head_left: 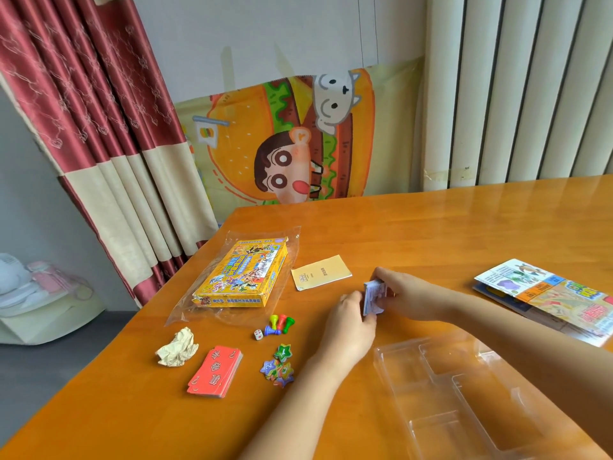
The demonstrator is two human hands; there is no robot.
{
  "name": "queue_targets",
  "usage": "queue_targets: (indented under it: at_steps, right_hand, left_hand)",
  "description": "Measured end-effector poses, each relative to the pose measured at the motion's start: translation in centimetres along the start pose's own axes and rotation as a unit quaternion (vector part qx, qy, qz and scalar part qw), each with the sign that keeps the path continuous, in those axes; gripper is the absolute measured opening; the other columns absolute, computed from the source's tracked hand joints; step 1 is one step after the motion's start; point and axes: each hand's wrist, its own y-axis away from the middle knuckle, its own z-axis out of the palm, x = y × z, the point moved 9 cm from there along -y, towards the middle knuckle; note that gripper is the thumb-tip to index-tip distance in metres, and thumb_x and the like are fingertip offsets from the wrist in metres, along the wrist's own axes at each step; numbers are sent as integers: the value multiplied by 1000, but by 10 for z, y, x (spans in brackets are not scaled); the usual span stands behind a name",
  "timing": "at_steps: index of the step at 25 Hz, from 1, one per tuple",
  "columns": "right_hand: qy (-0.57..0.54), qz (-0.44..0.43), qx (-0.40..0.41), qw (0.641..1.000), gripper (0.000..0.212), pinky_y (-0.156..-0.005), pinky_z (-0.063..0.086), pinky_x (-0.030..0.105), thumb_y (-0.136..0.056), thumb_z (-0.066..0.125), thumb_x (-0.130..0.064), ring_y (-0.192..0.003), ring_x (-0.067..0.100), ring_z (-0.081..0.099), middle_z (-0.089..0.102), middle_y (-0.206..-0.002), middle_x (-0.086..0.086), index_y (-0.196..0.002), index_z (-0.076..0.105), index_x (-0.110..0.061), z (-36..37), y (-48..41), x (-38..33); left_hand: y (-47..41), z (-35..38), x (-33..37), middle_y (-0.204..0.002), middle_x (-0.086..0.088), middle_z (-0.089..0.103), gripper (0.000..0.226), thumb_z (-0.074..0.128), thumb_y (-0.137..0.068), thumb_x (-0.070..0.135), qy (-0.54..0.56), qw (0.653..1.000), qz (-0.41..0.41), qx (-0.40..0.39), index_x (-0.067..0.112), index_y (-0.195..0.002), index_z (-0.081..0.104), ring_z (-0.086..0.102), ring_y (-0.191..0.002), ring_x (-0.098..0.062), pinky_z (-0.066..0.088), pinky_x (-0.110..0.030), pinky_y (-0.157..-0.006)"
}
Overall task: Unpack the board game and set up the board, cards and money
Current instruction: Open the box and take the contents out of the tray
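I am holding a small stack of cards upright on its edge between both hands, near the middle of the worktop. My left hand is pressing against the near side of the stack, and my right hand is closing over its far and top side, so both grips are grasping the stack together.

The yellow game box is lying flat on a clear plastic wrapper to the left of the stack. A pale yellow slip of paper is lying just beyond my hands. Four coloured pawns and a white die are resting close together left of my left hand. A pile of star-shaped tokens is sitting nearer to me, with a red deck of cards to its left and a crumpled paper ball beyond that deck. An empty clear plastic tray is lying beneath my right forearm. The folded game board is lying at the right edge of the worktop.
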Motion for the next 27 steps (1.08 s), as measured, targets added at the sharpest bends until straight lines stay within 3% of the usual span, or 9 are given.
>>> queue_targets:
  at_steps: [4,7,11,16,18,21,24,27]
  right_hand:
    - [-253,30,5,967,19,-69,46,23,-91,56,-1,-73,10,53,63,-88,1,-108,50,-8,-1,5,-12]
    - [-262,40,21,964,22,-67,45,26,-91,55,0,-68,9,53,61,-85,2,-110,50,-10,3,4,-26]
    - [-298,66,58,951,24,-50,38,14,-90,50,3,-58,7,48,55,-75,2,-111,48,-10,6,4,-43]
    - [-309,56,70,947,36,-55,43,15,-92,51,1,-65,12,51,56,-82,0,-123,44,-15,2,-3,-55]
    - [-231,65,64,969,43,-68,48,22,-93,53,-7,-83,17,57,58,-100,1,-134,41,-15,4,-14,-46]
    - [26,99,4,995,48,-94,41,30,-95,50,-20,-119,24,49,47,-133,9,-140,38,-10,17,-30,-18]
    - [130,125,-62,982,43,-102,39,34,-93,48,-25,-126,29,43,41,-134,11,-132,48,-7,35,-42,7]
    - [178,113,-81,974,47,-108,34,37,-93,49,-27,-131,28,34,35,-142,9,-136,45,-8,38,-49,10]
  left_hand:
    - [6,-11,-2,-113,-12,59,25,42,-100,25,24,999,-39,27,6,-114,50,55,-104,-29,37,-28,-73]
    - [12,-17,1,-116,-13,61,25,36,-101,17,36,997,-47,41,6,-119,49,58,-104,-28,43,-29,-78]
    - [14,-36,3,-122,-11,59,37,38,-98,11,-10,996,-49,68,11,-134,44,56,-111,-29,43,-31,-83]
    - [12,-78,1,-107,-12,66,24,41,-97,13,0,994,-27,102,8,-112,59,59,-99,-31,39,-31,-73]
    - [-2,-106,-11,-112,-13,64,25,42,-96,12,-75,991,-35,106,7,-114,59,58,-102,-31,41,-31,-76]
    - [-28,-136,-42,-119,-15,60,28,42,-95,7,-175,978,-89,67,4,-118,57,56,-105,-30,42,-32,-76]
    - [-45,-122,-60,-120,-14,60,34,41,-91,2,-225,967,-108,-47,7,-119,59,56,-97,-29,40,-28,-68]
    - [-57,-101,-66,-119,-10,59,39,39,-92,3,-243,957,-95,-127,14,-126,56,51,-85,-21,40,-27,-67]
